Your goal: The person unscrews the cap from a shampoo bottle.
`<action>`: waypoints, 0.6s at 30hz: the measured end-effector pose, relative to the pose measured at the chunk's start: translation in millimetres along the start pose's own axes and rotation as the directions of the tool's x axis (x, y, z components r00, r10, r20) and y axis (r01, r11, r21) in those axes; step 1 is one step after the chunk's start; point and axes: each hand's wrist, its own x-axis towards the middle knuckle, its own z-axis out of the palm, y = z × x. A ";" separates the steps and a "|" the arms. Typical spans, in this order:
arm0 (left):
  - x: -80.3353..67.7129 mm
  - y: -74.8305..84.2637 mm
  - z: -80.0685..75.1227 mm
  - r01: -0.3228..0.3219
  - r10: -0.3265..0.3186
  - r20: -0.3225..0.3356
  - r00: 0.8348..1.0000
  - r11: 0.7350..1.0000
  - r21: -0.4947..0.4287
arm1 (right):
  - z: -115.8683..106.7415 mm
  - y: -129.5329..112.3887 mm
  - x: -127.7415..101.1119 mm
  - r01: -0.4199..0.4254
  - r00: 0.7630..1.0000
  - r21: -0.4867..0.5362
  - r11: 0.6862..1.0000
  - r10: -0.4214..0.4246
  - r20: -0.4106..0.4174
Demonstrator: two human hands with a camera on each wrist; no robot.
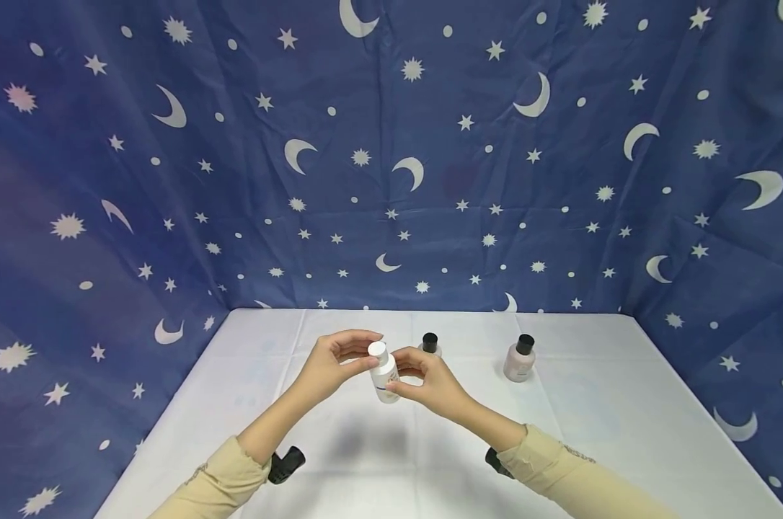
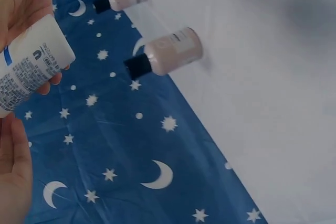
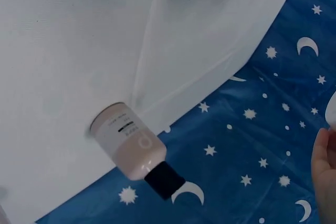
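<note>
White plastic bottle [image 1: 384, 375] is hanging above the worktop [image 1: 625, 404], mid-front. Right hand [image 1: 430, 382] is gripping its body, grip curled around the label. Left hand [image 1: 329, 364] is pinching the white cap [image 1: 377, 350]. Two pink bottles with black caps [image 1: 520, 357] [image 1: 430, 344] are standing behind, on the white cloth.

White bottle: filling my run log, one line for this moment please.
white bottle held above table | left hand on cap | right hand grips body | two pink bottles standing

we count three bottles: one white-capped bottle [image 1: 383, 373] up at 12 o'clock, two pink black-capped bottles [image 1: 520, 358] [image 1: 430, 344] toward 1 o'clock
</note>
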 end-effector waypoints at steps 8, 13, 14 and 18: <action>4.9 16.6 6.7 -0.048 0.066 0.116 0.991 0.988 -0.150 | -16.1 -11.3 -10.5 -0.061 0.994 0.165 0.984 0.045 0.100; 7.0 15.6 9.5 -0.027 0.071 0.159 0.985 0.964 -0.263 | -19.9 -7.7 -18.0 -0.094 0.987 0.234 0.968 0.060 0.149; 7.3 15.6 10.1 -0.018 0.068 0.169 0.983 0.960 -0.280 | -20.2 -7.1 -19.7 -0.101 0.984 0.254 0.962 0.059 0.168; 9.4 15.2 13.6 -0.001 0.074 0.210 0.975 0.944 -0.329 | -21.9 -4.2 -23.9 -0.083 0.971 0.323 0.943 0.004 0.238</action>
